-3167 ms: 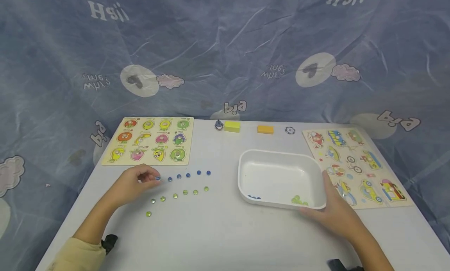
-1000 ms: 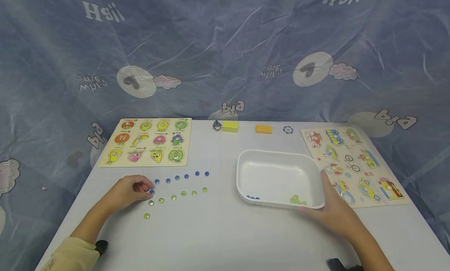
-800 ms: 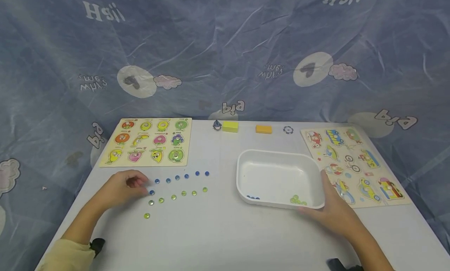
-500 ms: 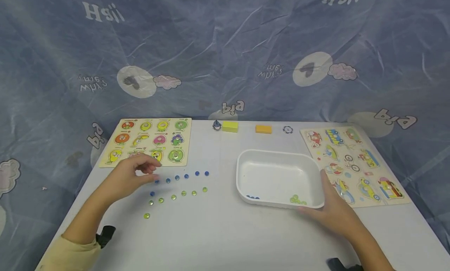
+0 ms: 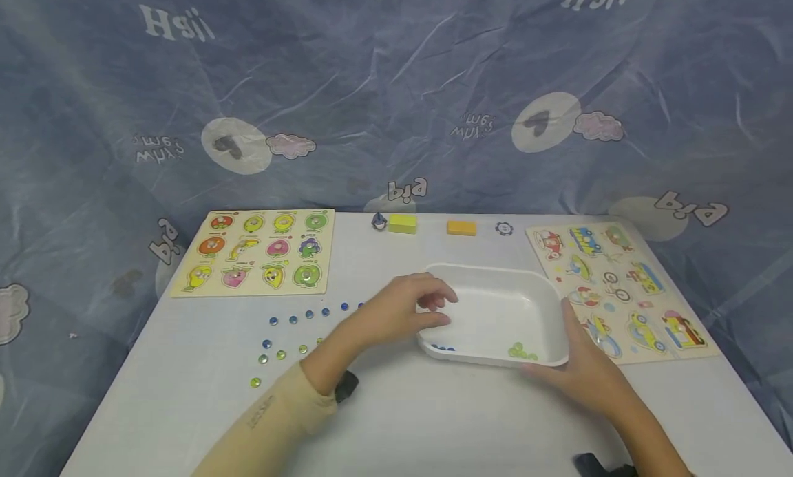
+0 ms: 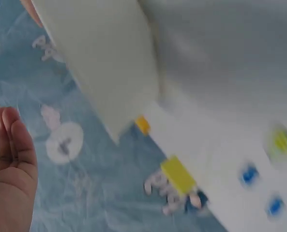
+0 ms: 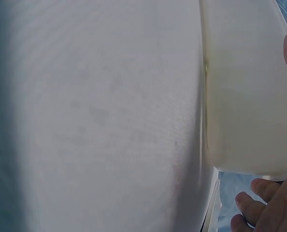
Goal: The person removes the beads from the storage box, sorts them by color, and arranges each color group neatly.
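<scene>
Left hand (image 5: 404, 310) shifts from the beads (image 5: 266, 343) to the tray (image 5: 495, 312), grasp loosely parted, seemingly empty; right hand (image 5: 585, 377) grips the tray, best kept steady for a one-bead pinch.

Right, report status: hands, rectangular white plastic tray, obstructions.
Left hand at left end of white tray, nothing visibly held. Right hand gripping tray's right end. Inside: small round blue beads, green beads. Left forearm partly hiding tabletop beads.
</scene>
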`<action>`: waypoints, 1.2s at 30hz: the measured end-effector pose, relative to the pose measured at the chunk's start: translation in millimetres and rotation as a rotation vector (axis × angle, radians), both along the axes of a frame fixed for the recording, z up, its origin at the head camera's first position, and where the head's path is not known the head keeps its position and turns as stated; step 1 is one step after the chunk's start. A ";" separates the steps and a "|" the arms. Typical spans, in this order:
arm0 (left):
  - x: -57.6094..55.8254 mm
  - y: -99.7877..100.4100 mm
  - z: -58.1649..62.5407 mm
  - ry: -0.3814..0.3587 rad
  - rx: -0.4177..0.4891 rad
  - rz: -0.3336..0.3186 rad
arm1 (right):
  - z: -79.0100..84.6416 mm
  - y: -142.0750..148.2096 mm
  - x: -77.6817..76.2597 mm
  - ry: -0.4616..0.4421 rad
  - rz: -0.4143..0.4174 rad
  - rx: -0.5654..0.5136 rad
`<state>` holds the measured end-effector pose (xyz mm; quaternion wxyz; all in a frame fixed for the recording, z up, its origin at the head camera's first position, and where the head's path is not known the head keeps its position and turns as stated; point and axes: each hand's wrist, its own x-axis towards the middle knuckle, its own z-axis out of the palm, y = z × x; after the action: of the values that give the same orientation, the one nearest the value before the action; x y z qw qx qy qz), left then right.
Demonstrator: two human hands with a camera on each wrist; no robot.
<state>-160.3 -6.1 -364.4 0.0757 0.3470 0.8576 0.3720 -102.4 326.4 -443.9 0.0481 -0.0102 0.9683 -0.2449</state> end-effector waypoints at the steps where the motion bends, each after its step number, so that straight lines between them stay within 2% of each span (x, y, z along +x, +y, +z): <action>1: -2.3 12.4 -3.6 -0.004 -0.010 -0.009 | 0.5 -0.4 0.1 -0.003 0.001 -0.002; 5: -10.2 55.2 -22.0 -0.023 -0.061 -0.049 | 2.4 0.0 0.5 -0.002 0.010 -0.003; 9: -16.2 85.5 -42.5 -0.053 -0.134 -0.048 | 2.5 0.9 1.0 0.012 0.023 -0.014; 13: -20.5 103.7 -58.2 -0.101 -0.186 -0.045 | 2.8 1.3 1.4 0.022 0.027 -0.016; 18: -23.9 115.5 -69.9 -0.146 -0.220 -0.055 | 2.6 1.2 1.3 0.026 0.026 -0.006; 25: -25.5 124.6 -75.5 -0.185 -0.237 -0.092 | 2.5 0.9 1.6 0.025 0.029 -0.009; 36: -21.4 131.7 -70.2 -0.248 -0.304 -0.108 | 3.9 -0.7 0.8 0.018 0.027 -0.006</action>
<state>-181.7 125.6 -434.6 0.2521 0.3288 0.8681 0.2735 -101.6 325.8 -440.0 0.0429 -0.0256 0.9677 -0.2472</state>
